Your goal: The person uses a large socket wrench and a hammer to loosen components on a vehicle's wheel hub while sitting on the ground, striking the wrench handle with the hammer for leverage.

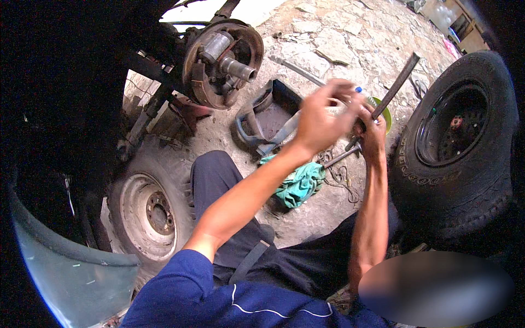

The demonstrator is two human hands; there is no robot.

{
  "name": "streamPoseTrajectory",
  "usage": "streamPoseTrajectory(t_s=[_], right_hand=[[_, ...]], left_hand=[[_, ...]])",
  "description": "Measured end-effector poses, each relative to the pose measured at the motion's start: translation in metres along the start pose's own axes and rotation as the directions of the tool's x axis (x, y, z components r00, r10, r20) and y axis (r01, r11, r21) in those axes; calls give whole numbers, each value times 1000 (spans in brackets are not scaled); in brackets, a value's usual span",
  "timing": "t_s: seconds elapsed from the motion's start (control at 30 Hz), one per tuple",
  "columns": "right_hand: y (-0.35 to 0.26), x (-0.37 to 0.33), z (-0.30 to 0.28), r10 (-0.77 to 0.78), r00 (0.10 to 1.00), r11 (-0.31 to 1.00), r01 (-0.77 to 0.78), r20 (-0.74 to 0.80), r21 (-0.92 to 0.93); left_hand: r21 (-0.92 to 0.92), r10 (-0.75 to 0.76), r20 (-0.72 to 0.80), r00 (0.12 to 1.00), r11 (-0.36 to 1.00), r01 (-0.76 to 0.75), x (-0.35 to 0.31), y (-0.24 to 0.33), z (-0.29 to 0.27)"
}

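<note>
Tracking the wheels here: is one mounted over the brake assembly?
No; the brake assembly is exposed, its axle stub sticking out bare.

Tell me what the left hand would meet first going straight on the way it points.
Most likely the right hand, gripping the bar; the left hand is blurred and depth is unclear, so it might pass by.

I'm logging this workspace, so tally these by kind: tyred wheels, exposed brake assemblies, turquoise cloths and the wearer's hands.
Tyred wheels: 2, the black-rimmed wheel and the pale-rimmed wheel
Exposed brake assembly: 1
Turquoise cloth: 1
Hands: 2, the left hand and the right hand
Total: 6
</note>
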State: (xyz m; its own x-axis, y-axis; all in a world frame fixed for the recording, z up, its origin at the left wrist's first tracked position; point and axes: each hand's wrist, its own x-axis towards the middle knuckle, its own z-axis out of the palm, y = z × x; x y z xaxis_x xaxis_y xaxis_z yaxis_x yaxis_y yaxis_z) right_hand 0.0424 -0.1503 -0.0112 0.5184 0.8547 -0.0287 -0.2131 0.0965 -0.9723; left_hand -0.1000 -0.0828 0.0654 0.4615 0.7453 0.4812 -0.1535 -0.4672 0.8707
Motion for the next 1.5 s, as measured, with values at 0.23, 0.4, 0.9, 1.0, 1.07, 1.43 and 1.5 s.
streamPoseTrajectory(t_s=[0.23,0.4,0.9,1.0,1.07,1.43,1.5], right_hand=[[2,-41,-15,80,996,991,-85,-44,-105],[37,-69,-21,203,979,978,-203,7,39],[93,-38,67,185,927,963,-105,325,-250],[96,-33,81,1,935,956,102,355,-274],[99,-27,87,-97,926,940,206,365,-273],[72,-7,86,-532,628,230,753,568,-617],[66,-2,84,-572,588,175,769,572,-615]], left_hand=[[36,-343,-190,920,934,356,-18,-88,-92],[123,-494,-145,857,851,511,-45,-118,-132],[-244,-380,-178,908,911,334,-28,-147,-172],[-285,-346,-154,926,913,294,-19,-145,-175],[-305,-307,-161,938,919,249,-13,-145,-178],[-383,-293,-214,932,903,196,-1,-137,-179],[-412,-297,-237,925,893,181,1,-134,-175]])
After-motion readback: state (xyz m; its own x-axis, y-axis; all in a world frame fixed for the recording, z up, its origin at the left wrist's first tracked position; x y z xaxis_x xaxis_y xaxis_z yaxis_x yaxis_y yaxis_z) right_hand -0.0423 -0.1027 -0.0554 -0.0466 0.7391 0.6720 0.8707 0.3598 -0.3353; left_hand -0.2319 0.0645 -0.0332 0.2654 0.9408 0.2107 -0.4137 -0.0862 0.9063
